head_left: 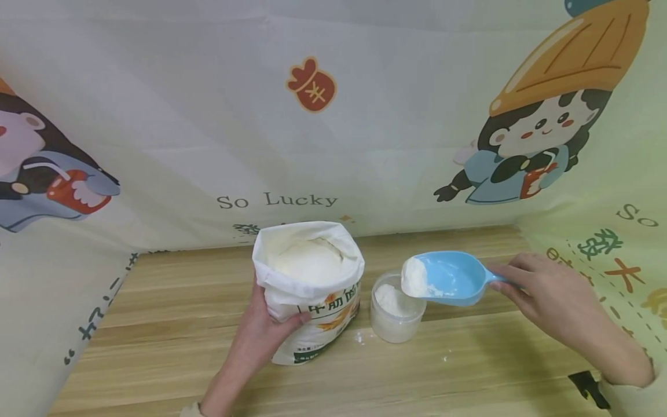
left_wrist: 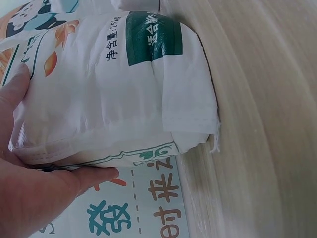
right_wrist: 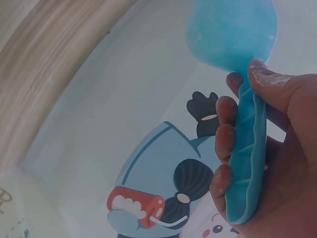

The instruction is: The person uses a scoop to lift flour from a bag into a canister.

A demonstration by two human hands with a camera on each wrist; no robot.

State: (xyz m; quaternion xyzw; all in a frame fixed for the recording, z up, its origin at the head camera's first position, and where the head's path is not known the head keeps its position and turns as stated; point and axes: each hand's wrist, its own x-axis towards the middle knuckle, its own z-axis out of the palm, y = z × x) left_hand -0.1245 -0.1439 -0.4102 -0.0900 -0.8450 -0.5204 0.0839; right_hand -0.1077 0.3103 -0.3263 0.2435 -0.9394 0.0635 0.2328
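My left hand (head_left: 268,324) grips the near left side of an open white flour bag (head_left: 292,295), thumb on its front. White flour (head_left: 308,260) fills the bag up near its folded-down rim. In the left wrist view the bag's printed side (left_wrist: 89,84) shows between thumb and fingers. With my right hand (head_left: 552,301) I hold a blue scoop (head_left: 455,278) by its handle, fingers wrapped round the handle (right_wrist: 245,158) in the right wrist view. A lump of flour (head_left: 414,278) sits at the scoop's front edge, over the rim of a clear round jar (head_left: 396,330) that has flour inside.
The bag and jar stand side by side on a wood-grain tabletop (head_left: 172,324). Small flour specks (head_left: 359,337) lie in front of the jar. A printed cloth (head_left: 208,116) encloses the back and sides. A black clip-like piece (head_left: 589,389) is by the right sleeve.
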